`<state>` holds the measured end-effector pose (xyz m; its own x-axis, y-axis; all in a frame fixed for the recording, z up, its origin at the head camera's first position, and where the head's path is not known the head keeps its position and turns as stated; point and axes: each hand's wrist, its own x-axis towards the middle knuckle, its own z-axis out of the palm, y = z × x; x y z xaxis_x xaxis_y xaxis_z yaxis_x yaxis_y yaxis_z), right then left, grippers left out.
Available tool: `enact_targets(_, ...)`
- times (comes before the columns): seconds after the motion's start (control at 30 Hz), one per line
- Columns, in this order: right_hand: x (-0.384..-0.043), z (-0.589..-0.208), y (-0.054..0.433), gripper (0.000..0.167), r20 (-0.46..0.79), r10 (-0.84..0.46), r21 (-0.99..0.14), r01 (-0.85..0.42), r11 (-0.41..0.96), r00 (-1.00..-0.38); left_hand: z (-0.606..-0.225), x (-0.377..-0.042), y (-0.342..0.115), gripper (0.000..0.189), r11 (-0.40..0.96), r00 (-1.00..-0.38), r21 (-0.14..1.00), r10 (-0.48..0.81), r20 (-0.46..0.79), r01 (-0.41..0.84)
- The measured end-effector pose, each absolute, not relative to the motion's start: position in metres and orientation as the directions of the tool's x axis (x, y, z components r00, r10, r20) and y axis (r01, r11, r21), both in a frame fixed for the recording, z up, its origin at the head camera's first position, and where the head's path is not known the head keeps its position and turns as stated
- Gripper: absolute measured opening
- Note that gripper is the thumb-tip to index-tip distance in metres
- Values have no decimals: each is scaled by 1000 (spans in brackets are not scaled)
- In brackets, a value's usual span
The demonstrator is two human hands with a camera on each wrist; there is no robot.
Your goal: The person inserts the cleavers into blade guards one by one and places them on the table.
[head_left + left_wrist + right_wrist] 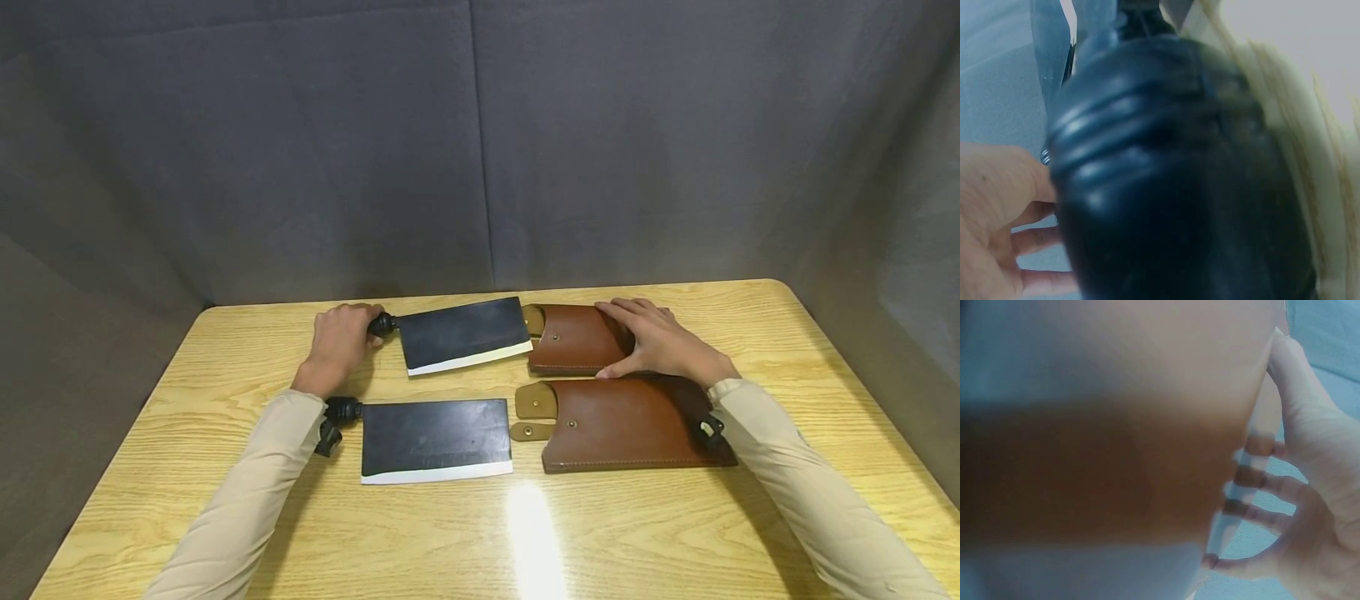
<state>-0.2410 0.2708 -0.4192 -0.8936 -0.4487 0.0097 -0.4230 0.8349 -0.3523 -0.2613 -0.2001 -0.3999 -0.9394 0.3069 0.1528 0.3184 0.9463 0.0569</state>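
My left hand (pixel 339 340) grips the black handle of the far cleaver (pixel 463 335), a dark broad blade with a bright edge. That blade's front end is right at the snap tabs of the far brown leather sheath (pixel 577 332). Across this sheath spans my right hand (pixel 654 340), fingers along the far edge and thumb at the near edge. A second, near cleaver (pixel 435 437) lies under my left wrist; its dark handle (pixel 1172 175) fills the left wrist view. Beneath my right wrist lies the near brown sheath (pixel 637 421), its two tan tabs pointing left.
Everything lies on a light wood-grain table (pixel 420 542) with a bright glare patch near the front. Grey cloth (pixel 480 150) hangs behind the table and along both sides.
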Motion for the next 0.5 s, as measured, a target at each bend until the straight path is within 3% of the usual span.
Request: enact_targets(0.5, -241, -419, 270, 117, 20, -440, -353, -418, 837, -898, -405, -257, -190, 45, 943, -930, 13, 327, 166, 333)
